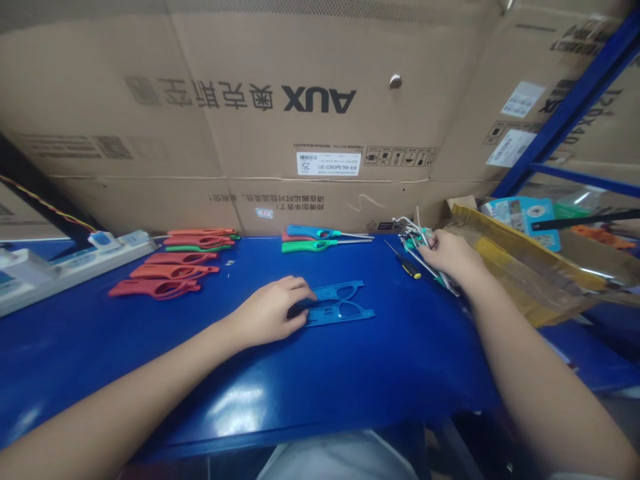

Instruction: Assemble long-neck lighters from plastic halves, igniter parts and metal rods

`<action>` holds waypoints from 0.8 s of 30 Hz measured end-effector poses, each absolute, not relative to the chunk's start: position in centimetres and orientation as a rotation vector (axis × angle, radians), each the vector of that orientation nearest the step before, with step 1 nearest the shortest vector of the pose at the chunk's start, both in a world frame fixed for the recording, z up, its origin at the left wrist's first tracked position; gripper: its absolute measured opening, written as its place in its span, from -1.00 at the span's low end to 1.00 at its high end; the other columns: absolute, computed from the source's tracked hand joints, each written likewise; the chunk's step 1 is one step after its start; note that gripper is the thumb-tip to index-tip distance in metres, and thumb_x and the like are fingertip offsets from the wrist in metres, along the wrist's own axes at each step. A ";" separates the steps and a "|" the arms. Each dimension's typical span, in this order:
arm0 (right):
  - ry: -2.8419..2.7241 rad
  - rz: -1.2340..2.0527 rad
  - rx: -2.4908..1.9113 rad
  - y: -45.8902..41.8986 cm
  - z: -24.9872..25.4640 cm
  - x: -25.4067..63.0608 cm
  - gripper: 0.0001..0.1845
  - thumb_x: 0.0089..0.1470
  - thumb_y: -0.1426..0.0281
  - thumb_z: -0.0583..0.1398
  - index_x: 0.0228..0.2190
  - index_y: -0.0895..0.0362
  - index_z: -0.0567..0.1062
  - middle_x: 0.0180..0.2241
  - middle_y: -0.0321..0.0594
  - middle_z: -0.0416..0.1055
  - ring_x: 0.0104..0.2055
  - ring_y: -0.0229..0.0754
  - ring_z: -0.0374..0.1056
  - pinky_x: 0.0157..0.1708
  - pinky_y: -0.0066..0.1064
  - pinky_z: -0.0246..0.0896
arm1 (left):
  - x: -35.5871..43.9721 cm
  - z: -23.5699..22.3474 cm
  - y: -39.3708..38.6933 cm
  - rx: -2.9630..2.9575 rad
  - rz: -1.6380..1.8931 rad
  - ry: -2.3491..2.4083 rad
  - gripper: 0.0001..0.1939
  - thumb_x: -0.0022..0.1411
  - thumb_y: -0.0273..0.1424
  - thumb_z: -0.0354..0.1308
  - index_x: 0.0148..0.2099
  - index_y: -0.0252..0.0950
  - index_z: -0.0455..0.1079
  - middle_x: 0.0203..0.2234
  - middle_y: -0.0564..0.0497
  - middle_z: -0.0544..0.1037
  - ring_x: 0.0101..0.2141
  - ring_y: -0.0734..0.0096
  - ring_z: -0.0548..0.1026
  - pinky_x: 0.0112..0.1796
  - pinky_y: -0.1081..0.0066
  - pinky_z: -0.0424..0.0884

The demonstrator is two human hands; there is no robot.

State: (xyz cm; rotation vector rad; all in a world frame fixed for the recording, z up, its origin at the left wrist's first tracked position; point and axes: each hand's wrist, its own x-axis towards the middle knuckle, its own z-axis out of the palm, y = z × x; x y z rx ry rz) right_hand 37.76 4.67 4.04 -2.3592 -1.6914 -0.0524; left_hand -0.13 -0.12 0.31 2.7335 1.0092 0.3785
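Observation:
My left hand (pixel 267 312) lies on the blue workbench, its fingers over the near ends of two flat blue plastic lighter shells (pixel 340 303). My right hand (pixel 445 255) is at the far right of the bench, closed around a tangle of metal rods and wires (pixel 413 240) with green pieces in it. Close to those fingers lies a screwdriver with a yellow and black handle (pixel 407 267). Behind the shells lie blue and green utility lighters (pixel 320 237). Several red lighter shells (pixel 165 277) are stacked out to the left.
A white power strip (pixel 65 270) lies along the bench's left side. Large cardboard boxes (pixel 250 100) stand behind the bench, beside a blue shelf post (pixel 565 113). Tan and yellow packaging (pixel 520 263) sits at the right. The bench's near edge curves below my arms.

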 end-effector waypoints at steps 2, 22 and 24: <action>-1.702 -0.036 -2.191 4.5 4.0 37.1 -0.88 0.00 0.28 0.14 -0.45 0.06 0.31 -0.43 -0.19 0.45 -0.36 -0.08 0.37 -0.42 -0.37 0.09 | -0.2 0.5 -0.1 2.736 0.361 1.007 -0.69 0.31 -0.42 0.08 0.07 -0.22 0.44 -0.08 -0.06 0.52 -0.06 0.19 0.49 -0.02 0.24 0.44; -2.441 0.480 -1.039 0.1 1.4 28.9 -0.83 0.32 0.28 0.09 -0.14 0.08 0.40 -0.18 -0.17 0.48 -0.20 -0.17 0.41 -0.19 -0.35 0.26 | -0.2 0.3 0.4 2.653 0.711 1.019 -0.76 0.27 -0.22 0.26 -0.10 -0.25 0.49 -0.20 -0.04 0.60 -0.18 0.25 0.52 -0.11 0.27 0.41; -2.440 0.494 -1.038 0.2 1.3 28.9 -0.82 0.32 0.28 0.09 -0.14 0.08 0.41 -0.17 -0.16 0.48 -0.19 -0.16 0.41 -0.17 -0.34 0.26 | -0.1 0.0 0.2 2.662 0.759 0.991 -0.86 0.31 -0.30 0.22 -0.15 -0.25 0.50 -0.26 -0.02 0.61 -0.23 0.30 0.51 -0.16 0.30 0.40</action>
